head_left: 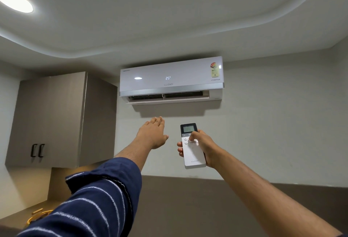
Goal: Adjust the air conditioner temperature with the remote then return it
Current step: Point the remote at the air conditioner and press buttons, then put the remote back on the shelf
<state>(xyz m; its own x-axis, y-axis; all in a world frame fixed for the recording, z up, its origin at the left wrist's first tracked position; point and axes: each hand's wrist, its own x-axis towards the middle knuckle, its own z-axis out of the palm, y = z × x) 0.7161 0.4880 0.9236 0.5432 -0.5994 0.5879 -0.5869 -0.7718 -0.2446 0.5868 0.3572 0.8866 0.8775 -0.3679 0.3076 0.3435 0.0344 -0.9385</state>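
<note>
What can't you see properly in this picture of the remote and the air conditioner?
- Remote screen: too small to read in the head view.
- Which button is pressed: the right hand's thumb covers it.
- Sticker on the air conditioner: print too small.
- Yellow things on the counter: hidden by the left sleeve.
- Left hand's palm: faces away.

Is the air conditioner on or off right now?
On. The air conditioner shows a lit 25 on its front, and the flap underneath is swung open.
</note>
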